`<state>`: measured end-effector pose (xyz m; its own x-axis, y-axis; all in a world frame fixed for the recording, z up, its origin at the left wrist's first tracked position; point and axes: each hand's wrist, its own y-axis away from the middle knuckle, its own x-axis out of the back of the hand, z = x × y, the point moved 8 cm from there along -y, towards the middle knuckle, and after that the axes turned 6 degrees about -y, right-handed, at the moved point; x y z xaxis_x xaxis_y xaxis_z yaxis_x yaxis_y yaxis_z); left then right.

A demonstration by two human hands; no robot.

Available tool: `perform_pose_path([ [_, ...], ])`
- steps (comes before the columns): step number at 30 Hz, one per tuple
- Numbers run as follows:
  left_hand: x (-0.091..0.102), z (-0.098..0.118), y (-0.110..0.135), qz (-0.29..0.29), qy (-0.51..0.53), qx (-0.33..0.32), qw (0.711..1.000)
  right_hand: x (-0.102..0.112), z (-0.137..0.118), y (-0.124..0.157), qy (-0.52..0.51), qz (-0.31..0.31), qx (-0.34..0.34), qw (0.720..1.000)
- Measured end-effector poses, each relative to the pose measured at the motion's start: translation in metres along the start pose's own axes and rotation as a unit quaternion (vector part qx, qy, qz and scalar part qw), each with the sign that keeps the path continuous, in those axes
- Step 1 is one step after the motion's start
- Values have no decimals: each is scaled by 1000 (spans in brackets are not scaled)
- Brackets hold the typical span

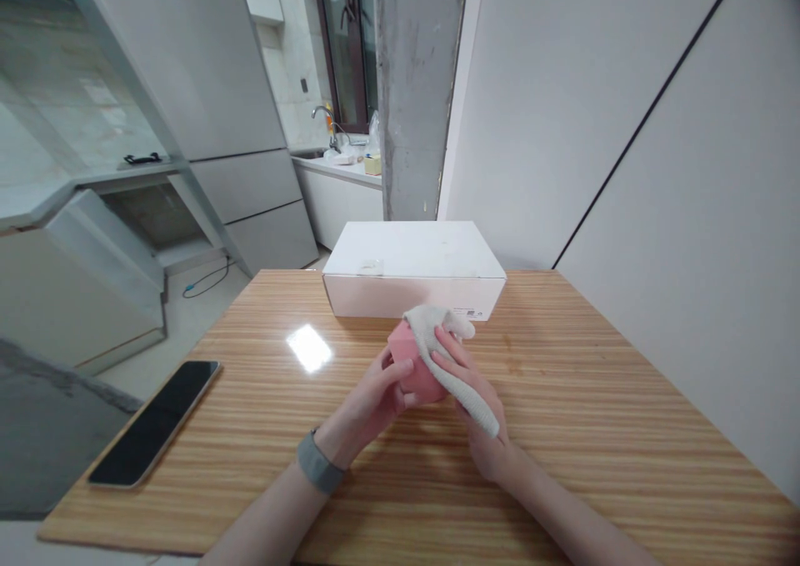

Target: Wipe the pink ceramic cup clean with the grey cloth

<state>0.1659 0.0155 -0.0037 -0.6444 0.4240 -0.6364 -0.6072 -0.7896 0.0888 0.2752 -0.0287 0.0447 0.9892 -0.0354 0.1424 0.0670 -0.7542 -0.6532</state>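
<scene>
A pink, angular object (422,376), box-like in shape, is held up just above the wooden table in front of the white box. Its exact kind does not show. My left hand (388,389) grips it from the left, thumb on the near face and fingers beneath. Draped over its top and right side is a light grey cloth (431,330), one end hanging down over my right hand (478,395). The fingers of that hand press the cloth against the pink surface. The far right side of the pink object is hidden under the cloth.
A white cardboard box (416,253) stands at the table's far edge. On the left of the wooden table (581,416) lies a dark-screened phone (156,424). A white wall (625,132) rises along the right. Beyond are a fridge (187,57) and a sink counter.
</scene>
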Motion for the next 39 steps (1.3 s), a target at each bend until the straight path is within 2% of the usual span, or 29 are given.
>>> perform_pose_path([
  [3,1,-3,-1,-7,36,41,998,-2,-5,-1,1,-21,27,999],
  [5,2,-3,-1,-3,60,69,996,0,4,-3,-28,-3,-4,1000],
  [7,3,0,0,14,77,75,994,13,25,-2,-92,88,-87,988],
  [8,4,2,0,22,85,71,994,21,38,0,-133,156,-136,969],
  [10,3,4,1,32,97,59,993,33,61,9,-212,273,-211,915],
  [12,2,1,1,31,93,58,993,33,73,11,-271,307,-246,879],
  [14,1,-4,0,26,78,55,995,27,73,8,-300,285,-253,875],
  [18,-2,-10,-2,14,51,24,998,12,59,0,-291,215,-252,897],
  [20,-3,-10,-1,24,24,11,999,6,53,-1,-292,196,-256,900],
  [26,8,-3,2,125,-90,-35,987,-4,57,2,-337,175,-311,872],
  [30,22,11,4,219,-181,-125,951,-10,58,4,-379,171,-352,838],
  [32,25,15,5,239,-208,-150,937,-12,56,4,-390,173,-359,830],
  [35,28,14,4,243,-190,-136,942,-13,54,5,-396,167,-363,826],
  [39,28,-2,-4,193,-90,-39,976,-13,55,8,-393,166,-367,827],
])
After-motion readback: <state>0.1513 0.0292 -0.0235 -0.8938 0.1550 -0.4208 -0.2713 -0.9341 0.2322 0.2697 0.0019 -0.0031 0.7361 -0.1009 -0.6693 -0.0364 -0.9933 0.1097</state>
